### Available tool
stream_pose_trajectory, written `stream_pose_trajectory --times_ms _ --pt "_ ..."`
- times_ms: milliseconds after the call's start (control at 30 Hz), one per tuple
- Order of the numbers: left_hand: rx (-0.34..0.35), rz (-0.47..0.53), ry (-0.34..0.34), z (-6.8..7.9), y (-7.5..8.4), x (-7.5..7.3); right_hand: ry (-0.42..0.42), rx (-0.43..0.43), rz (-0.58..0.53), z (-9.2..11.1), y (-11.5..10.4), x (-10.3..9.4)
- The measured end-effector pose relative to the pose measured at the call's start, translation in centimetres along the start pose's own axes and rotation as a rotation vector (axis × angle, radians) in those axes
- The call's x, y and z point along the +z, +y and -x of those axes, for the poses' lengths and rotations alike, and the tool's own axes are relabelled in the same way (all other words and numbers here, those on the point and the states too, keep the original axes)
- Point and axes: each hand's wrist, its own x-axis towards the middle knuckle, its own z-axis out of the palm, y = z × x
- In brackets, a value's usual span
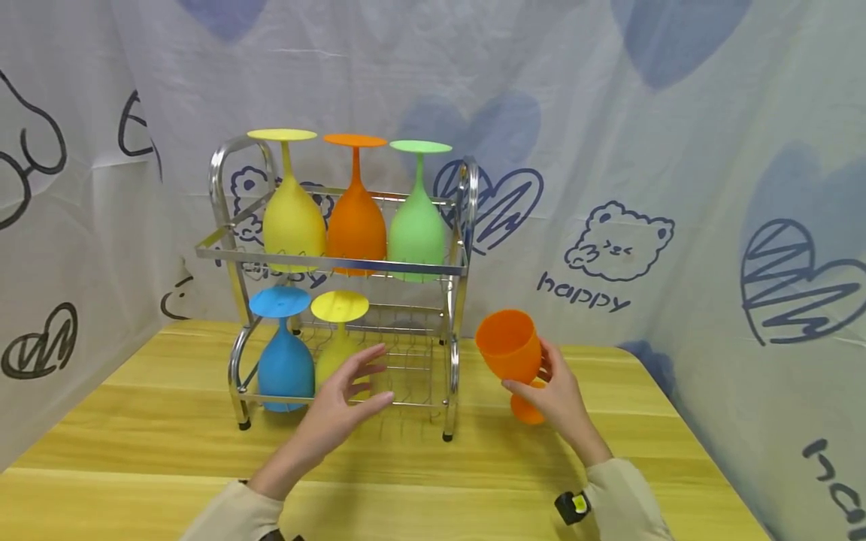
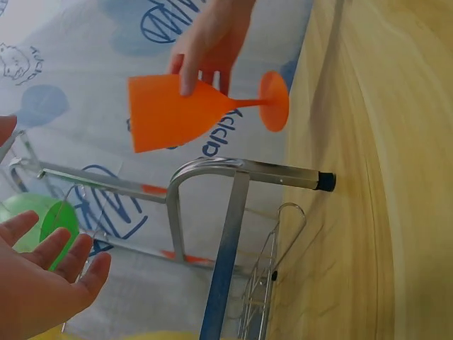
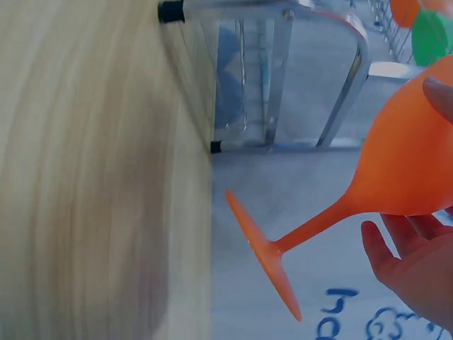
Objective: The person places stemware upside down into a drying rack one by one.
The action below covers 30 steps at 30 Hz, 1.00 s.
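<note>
My right hand grips an orange goblet by its bowl, mouth up and slightly tilted, to the right of the rack. In the right wrist view the goblet's stem and round foot hang above the table. My left hand holds nothing; its fingers are spread in front of the lower shelf, overlapping a yellow goblet in the head view. Beside that one stands a blue goblet, upside down. On the upper shelf, yellow, orange and green goblets stand inverted in a row.
A two-tier chrome rack stands on the wooden table, its lower right part showing bare wire. Patterned white curtains hang behind and at both sides. A black strap piece sits at the right cuff.
</note>
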Motion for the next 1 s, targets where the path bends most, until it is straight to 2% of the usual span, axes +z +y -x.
stream_pose_trajectory --times_ms 133,300,400,633,833,1000 --pt "0.013 -0.028 -0.028 -0.5 -0.2 1.0 -0.027 -0.066 0.042 1.2 -0.8 0.2" --pt "0.021 -0.033 -0.058 -0.9 -0.3 2.1 -0.029 -0.187 0.121 2.5 -1.7 0.4" --pt "0.048 -0.046 -0.079 -1.3 -0.5 2.8 -0.037 -0.234 0.164 3.1 -2.2 0.4" --pt "0.104 -0.114 -0.159 -2.0 -0.4 4.5 -0.07 -0.266 0.223 4.9 -3.1 0.4" --pt "0.176 -0.182 -0.226 -2.2 -0.4 6.1 -0.085 -0.423 0.373 6.5 -3.3 0.6" --pt "0.212 -0.184 -0.262 -2.2 -0.4 6.9 -0.076 -0.48 0.458 7.1 -3.4 0.6"
